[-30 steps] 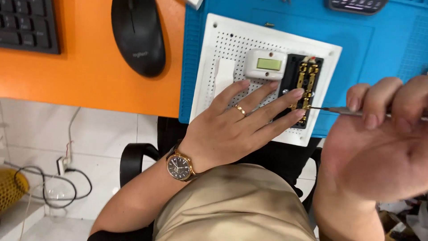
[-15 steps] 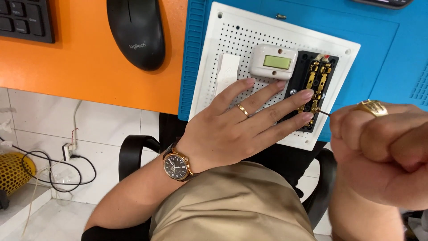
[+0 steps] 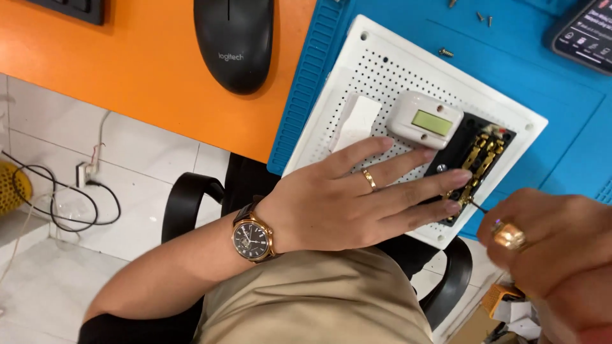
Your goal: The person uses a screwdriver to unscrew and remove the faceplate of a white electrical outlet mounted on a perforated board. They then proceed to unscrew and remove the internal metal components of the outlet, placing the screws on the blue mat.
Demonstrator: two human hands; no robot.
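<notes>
An orange desk [image 3: 146,95] fills the upper left, with a blue mat [image 3: 548,127] covering its right part up to the near edge. Below the desk's near edge lies a pale tiled floor [image 3: 153,172]. Black cables [image 3: 70,200] loop over the tiles at the left, beside a yellow basket [image 3: 11,190]. A black chair armrest [image 3: 185,207] shows under the desk. Light is even and bright.

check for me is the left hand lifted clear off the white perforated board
No, the left hand lies flat on the white perforated board, fingers spread toward the black terminal block.
</notes>
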